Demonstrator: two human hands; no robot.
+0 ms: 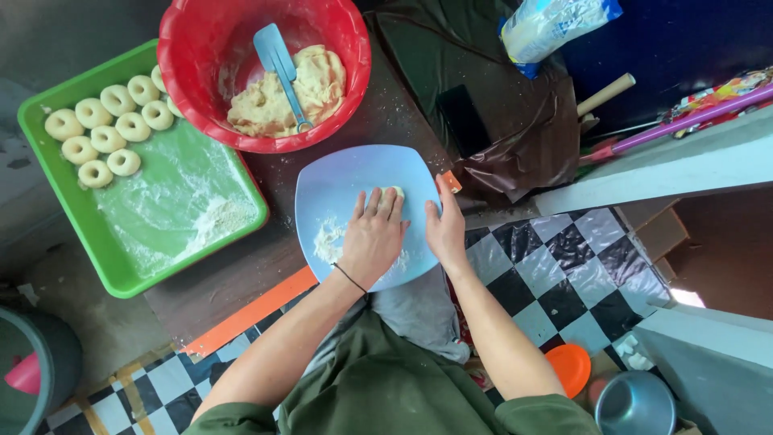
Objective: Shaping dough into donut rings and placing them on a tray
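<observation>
Dough piece (396, 192): sitting on the light blue square plate (338, 181), near the plate's far right side, mostly hidden under fingers so its shape is hard to tell
Left hand (373, 235): lying palm-down with fingers spread flat, fingertips pressing on the dough piece
Right hand (445, 224): resting on its edge just beside the dough, fingers together, touching the plate's right rim
Plate: dusted with a patch of flour (328, 240) near the left hand, sitting at the edge of a dark board
Red bowl (193, 48): just beyond the plate, holding a big lump of pale dough (322, 80) with a light blue spatula (278, 64) sticking in it
Green tray (113, 266): to the left, touching the bowl, floury in the middle, with about 10 ring-shaped dough pieces (109, 129) lined up in its far corner
Flour bag (555, 24): lying well apart at the top right
Orange lid (572, 366): down by the right elbow, next to a metal cup (636, 403)
</observation>
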